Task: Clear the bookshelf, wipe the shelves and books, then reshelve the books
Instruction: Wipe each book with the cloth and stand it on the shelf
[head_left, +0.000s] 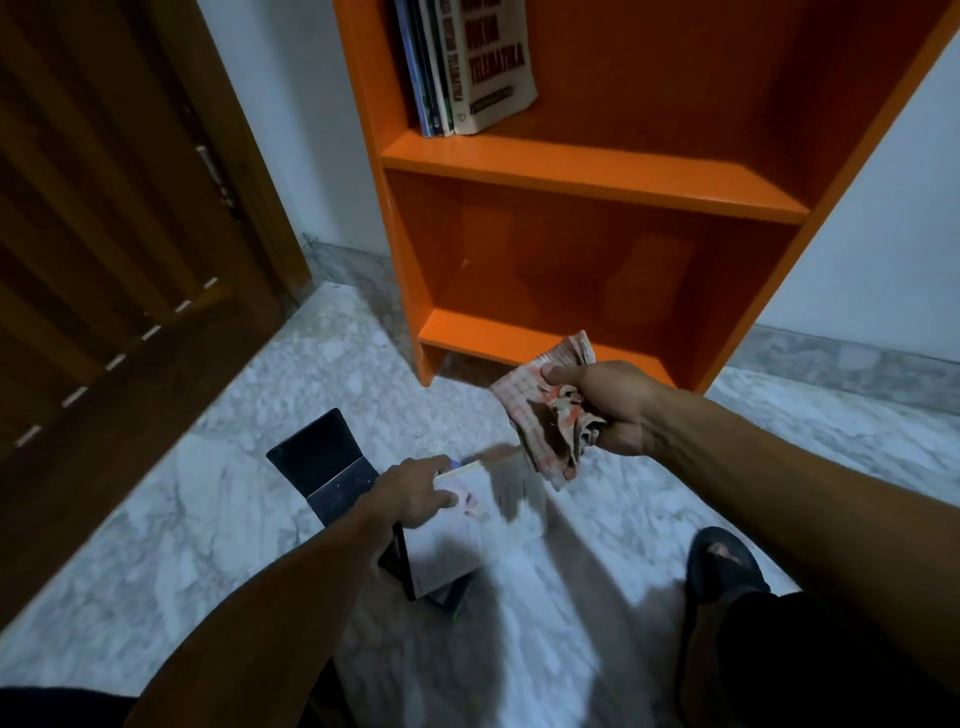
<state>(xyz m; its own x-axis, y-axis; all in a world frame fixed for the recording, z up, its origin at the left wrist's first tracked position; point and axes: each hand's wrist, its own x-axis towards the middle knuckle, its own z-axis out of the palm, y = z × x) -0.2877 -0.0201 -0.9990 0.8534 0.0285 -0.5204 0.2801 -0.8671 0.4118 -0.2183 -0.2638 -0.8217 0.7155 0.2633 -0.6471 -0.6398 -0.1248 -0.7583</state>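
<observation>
The white book (478, 525), atop the floor stack below the orange bookshelf (597, 176), is pinched by the left hand (415, 493) and should be steadied while the cloth (545, 410), bunched in the right hand (618, 405), is drawn across its cover.

Bookshelf (597, 176): orange, upright against the wall; lower shelf bare
Shelved books (462, 62): a few upright at the upper shelf's left end; pale one outermost
Cloth (545, 410): checked red and white, crumpled; gripped in the right hand (613, 405)
White book (467, 525): blurred, atop floor stack; left hand (415, 493) on it
Dark book (327, 462): on floor, just behind
</observation>
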